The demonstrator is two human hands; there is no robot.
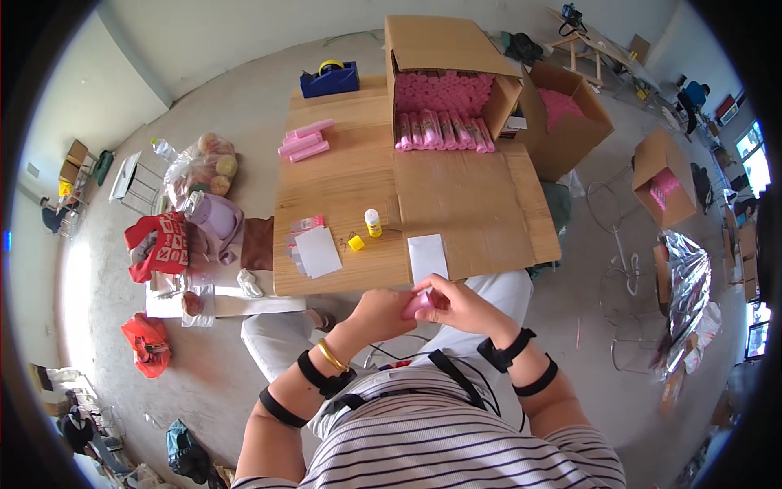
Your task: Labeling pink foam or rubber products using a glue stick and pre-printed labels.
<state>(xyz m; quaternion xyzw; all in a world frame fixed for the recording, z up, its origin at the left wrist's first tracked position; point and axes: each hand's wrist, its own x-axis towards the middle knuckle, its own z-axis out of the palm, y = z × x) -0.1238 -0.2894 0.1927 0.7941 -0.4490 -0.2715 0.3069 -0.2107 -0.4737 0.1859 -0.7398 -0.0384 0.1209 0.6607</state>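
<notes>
Both hands meet just below the near edge of the wooden table, closed around one small pink roll. My left hand grips its left end, and my right hand covers its right end with fingers curled over it. A white paper slip lies on the table right above the hands. Further left are a white card stack, a yellow cap and a small white glue bottle.
An open cardboard box full of pink rolls stands at the table's far side, its flap spread over the top. Three pink rolls lie at far left. More boxes sit right; bags sit left on the floor.
</notes>
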